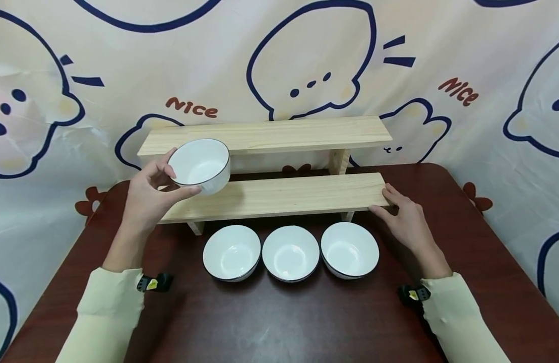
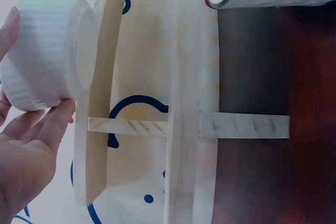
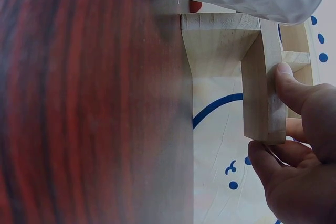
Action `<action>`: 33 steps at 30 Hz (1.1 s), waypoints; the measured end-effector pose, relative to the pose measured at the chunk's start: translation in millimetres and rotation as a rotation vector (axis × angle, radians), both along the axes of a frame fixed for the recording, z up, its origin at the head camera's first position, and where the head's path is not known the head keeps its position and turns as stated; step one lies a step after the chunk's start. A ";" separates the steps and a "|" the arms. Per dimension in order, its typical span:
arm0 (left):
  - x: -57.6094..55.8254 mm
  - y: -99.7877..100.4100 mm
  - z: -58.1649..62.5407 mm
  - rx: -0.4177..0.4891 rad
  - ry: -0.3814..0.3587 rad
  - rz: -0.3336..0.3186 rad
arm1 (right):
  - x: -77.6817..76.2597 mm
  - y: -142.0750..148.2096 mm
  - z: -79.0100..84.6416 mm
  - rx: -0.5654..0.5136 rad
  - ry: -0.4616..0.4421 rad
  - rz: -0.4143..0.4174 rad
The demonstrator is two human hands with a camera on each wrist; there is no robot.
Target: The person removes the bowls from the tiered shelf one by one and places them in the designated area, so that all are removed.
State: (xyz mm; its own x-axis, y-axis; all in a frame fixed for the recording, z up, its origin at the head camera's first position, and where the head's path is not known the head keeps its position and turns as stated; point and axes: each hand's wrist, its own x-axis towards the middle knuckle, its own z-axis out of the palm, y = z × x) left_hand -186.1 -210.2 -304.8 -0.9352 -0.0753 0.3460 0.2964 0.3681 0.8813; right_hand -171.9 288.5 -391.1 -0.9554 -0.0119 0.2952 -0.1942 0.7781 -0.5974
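Observation:
My left hand (image 1: 145, 196) holds a white bowl (image 1: 200, 162) with a dark rim, thumb on the near side and fingers around the far left. The bowl is tilted and overlaps the left parts of both boards of a two-tier wooden shelf (image 1: 297, 194) in the head view. From the left wrist view, the ribbed side and foot of this bowl (image 2: 42, 51) show beside the upper board (image 2: 97, 93). My right hand (image 1: 405, 222) grips the right end of the lower board; its thumb lies along the front edge (image 3: 277, 98), fingertips at the end face.
In front of the shelf, three more white bowls stand in a row on the dark wood table: a left one (image 1: 232, 252), a middle one (image 1: 290, 253) and a right one (image 1: 350, 249). A cartoon-printed cloth (image 1: 206, 65) hangs behind the shelf.

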 end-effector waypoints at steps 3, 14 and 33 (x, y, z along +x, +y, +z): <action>3.1 -2.5 -4.7 0.004 0.000 -0.004 | -0.3 0.5 -0.3 -0.002 0.002 0.000; 17.0 -19.4 -26.5 0.051 -0.009 -0.059 | -1.5 -0.2 -0.4 0.000 -0.007 -0.001; 35.4 -39.7 -42.4 -0.006 -0.006 -0.198 | -0.6 -1.3 0.7 -0.009 -0.014 0.001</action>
State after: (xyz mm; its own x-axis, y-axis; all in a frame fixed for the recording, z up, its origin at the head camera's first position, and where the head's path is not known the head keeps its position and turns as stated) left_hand -150.7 -249.9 -347.2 -0.9336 0.1123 0.3404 0.3584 0.3088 0.8810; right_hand -172.5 287.2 -390.4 -0.9594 -0.0107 0.2820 -0.1870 0.7727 -0.6067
